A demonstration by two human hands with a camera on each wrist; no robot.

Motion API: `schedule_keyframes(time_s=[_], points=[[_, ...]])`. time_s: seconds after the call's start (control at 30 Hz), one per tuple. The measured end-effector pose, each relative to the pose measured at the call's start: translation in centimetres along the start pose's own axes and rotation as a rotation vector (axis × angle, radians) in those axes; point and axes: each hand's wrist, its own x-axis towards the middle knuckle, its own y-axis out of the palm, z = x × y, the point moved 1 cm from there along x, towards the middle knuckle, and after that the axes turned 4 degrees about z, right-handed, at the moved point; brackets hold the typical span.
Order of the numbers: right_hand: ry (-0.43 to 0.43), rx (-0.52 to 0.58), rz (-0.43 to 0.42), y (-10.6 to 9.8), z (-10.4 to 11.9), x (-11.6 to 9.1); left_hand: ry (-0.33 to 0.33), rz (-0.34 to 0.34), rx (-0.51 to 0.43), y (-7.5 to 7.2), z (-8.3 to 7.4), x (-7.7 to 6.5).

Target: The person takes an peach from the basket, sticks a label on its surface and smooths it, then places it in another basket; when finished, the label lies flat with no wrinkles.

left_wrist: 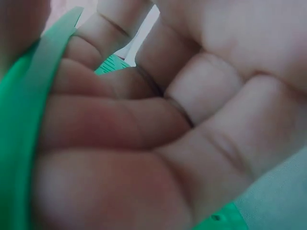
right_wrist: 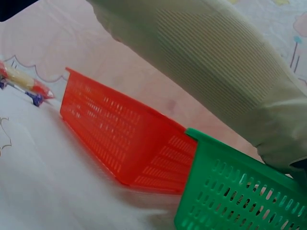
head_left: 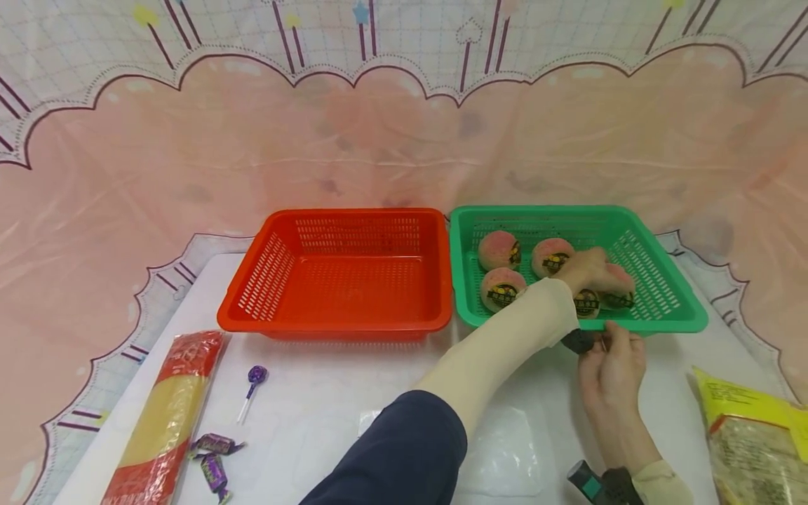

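Observation:
In the head view my left hand (head_left: 587, 270) reaches into the green basket (head_left: 678, 319) from the left, across the table. Its fingers are bent over a pink peach (head_left: 623, 284) with a black label at the basket's right side; the fingertips are partly hidden. Other labelled peaches (head_left: 503, 289) lie left of it. My right hand (head_left: 612, 368) is at the basket's front edge, thumb and fingers gripping the rim. Curled fingers (left_wrist: 110, 122) fill the left wrist view, their tips right behind a green rim (left_wrist: 24, 120). The right wrist view shows the left sleeve (right_wrist: 206, 57) crossing over the basket.
A red basket (head_left: 360, 326) with nothing in it stands left of the green one. At the left lie a red-and-yellow packet (head_left: 164, 414), a purple lollipop (head_left: 255, 376) and wrapped candies (head_left: 214, 473). Clear plastic (head_left: 505, 449) lies in front; a yellow bag (head_left: 751, 435) sits at the right.

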Motion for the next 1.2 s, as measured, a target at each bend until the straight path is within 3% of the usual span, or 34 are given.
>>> schedule_keyframes(time_s=[0.2,0.33,0.43,0.53,0.7,0.83,1.03,1.2], points=[[0.016,0.008,0.03,-0.3,0.1,0.2,-0.002,-0.002,-0.061,0.0,0.2,-0.1],[0.031,-0.059,0.022,-0.2,-0.1,0.8,0.024,-0.076,-0.131,-0.4,0.4,-0.2],[0.047,-0.089,0.028,0.0,-0.5,1.3,0.058,-0.104,-0.227,-1.3,1.1,-0.4],[0.044,-0.077,0.037,0.2,-0.7,1.7,0.11,-0.091,-0.287,-2.6,1.7,-0.6],[0.039,-0.046,-0.019,0.2,-0.4,2.4,0.124,-0.116,-0.279,-4.8,2.8,-1.4],[0.06,-0.064,-0.053,0.0,-0.2,2.7,0.141,-0.114,-0.36,-6.4,4.9,-3.2],[0.077,-0.077,-0.039,-0.2,-0.1,3.1,0.179,-0.159,-0.493,-9.3,9.2,-7.2],[0.097,-0.076,-0.044,-0.2,0.5,3.6,0.223,-0.202,-0.498,-11.0,13.0,-10.4]])
